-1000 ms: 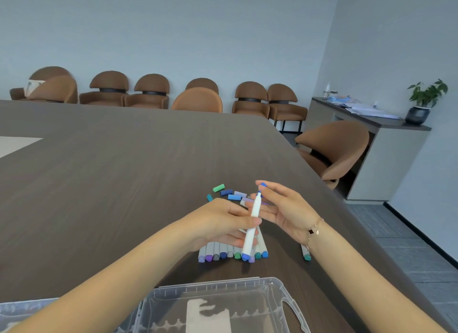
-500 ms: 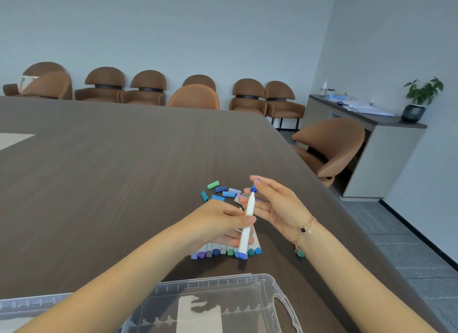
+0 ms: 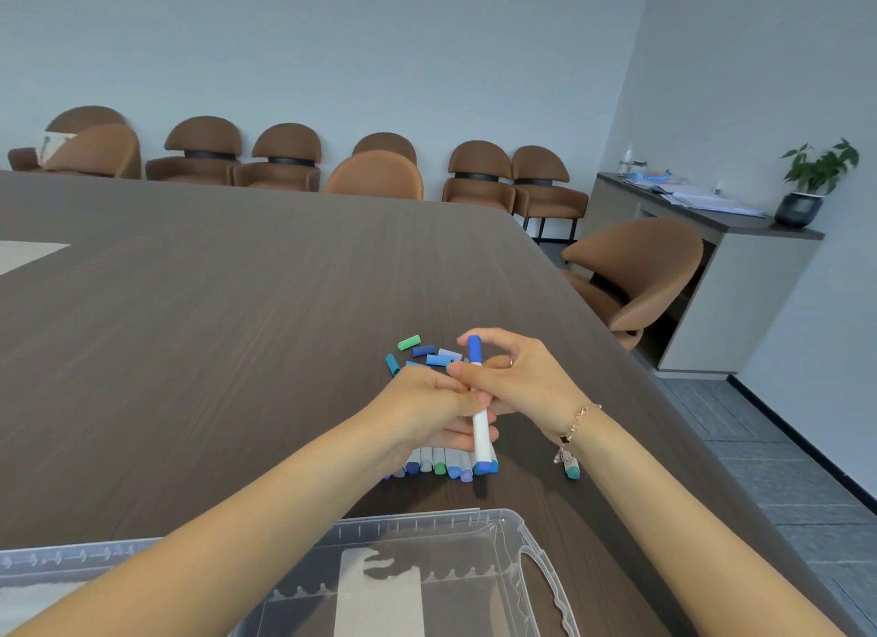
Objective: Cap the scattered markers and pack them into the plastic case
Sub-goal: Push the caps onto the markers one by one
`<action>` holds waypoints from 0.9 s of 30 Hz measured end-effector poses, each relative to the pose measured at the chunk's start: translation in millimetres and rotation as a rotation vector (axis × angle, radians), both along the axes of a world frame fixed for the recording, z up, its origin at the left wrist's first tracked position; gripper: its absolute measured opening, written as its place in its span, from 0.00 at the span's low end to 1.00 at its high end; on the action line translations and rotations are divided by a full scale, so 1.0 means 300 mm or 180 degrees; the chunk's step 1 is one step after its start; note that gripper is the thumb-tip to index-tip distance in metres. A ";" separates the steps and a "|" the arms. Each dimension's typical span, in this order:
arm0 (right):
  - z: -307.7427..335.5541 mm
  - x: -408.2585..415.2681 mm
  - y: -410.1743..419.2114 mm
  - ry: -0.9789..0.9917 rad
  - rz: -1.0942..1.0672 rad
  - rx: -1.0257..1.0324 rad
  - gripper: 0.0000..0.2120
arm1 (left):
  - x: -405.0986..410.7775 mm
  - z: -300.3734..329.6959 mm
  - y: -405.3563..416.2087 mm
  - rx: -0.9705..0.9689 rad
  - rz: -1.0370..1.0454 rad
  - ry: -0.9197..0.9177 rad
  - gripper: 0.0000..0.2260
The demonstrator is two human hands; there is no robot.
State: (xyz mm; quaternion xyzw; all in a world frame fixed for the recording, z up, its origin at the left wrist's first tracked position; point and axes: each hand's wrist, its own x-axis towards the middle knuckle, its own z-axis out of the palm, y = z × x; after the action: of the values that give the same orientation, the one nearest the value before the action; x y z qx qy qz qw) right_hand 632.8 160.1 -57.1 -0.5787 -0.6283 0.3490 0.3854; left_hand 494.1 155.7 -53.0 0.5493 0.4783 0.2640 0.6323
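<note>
My left hand (image 3: 429, 406) grips the white barrel of a blue marker (image 3: 480, 435) held nearly upright above the table. My right hand (image 3: 519, 375) pinches the blue cap (image 3: 474, 349) seated on its top end. Under my hands lies a row of white markers (image 3: 441, 463) with blue, green and purple ends; my left hand hides most of it. Loose caps (image 3: 429, 352) in green, blue and lilac lie just beyond my hands. One teal-ended marker (image 3: 572, 470) lies apart under my right wrist. The clear plastic case (image 3: 503, 522) stands open at the near edge.
The dark wooden table (image 3: 213, 314) stretches far to the left and back. Brown chairs (image 3: 284, 155) line the far wall, and one brown chair (image 3: 631, 276) stands by the table's right edge. A grey sideboard (image 3: 740, 280) with papers and a potted plant (image 3: 814, 181) is at right.
The marker's blue tip was bare before; now the blue cap sits on it, with my right hand's fingers on the cap. My left hand kept its hold on the barrel.
</note>
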 end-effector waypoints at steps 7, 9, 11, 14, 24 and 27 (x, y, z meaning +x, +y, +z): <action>0.053 0.087 0.005 0.0241 0.0004 -0.0270 0.13 | 0.071 0.003 0.006 0.0261 -0.0080 0.0111 0.11; 0.050 0.143 0.031 -0.0095 -0.0390 -0.0233 0.14 | 0.105 0.007 0.038 0.0787 -0.0069 0.0825 0.15; 0.018 0.193 0.058 -0.0765 -0.0808 -0.0223 0.15 | 0.134 -0.005 0.063 0.1528 -0.0120 0.1898 0.17; -0.048 0.223 0.077 -0.1239 -0.0834 -0.0488 0.17 | 0.167 -0.046 0.059 0.2016 -0.0260 0.2983 0.14; -0.104 0.212 0.091 -0.1725 -0.0852 -0.0349 0.22 | 0.254 -0.102 0.062 0.1937 -0.0281 0.3644 0.19; -0.093 0.205 0.084 -0.1752 -0.0823 -0.0309 0.21 | 0.254 -0.066 0.080 0.1549 -0.0316 0.3292 0.18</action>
State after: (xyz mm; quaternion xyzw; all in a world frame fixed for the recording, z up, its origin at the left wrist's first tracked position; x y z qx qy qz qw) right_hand 694.3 185.2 -84.9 -0.7444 -0.6129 0.1568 0.2138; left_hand 570.2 179.7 -72.7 0.7585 0.6245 0.0334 0.1831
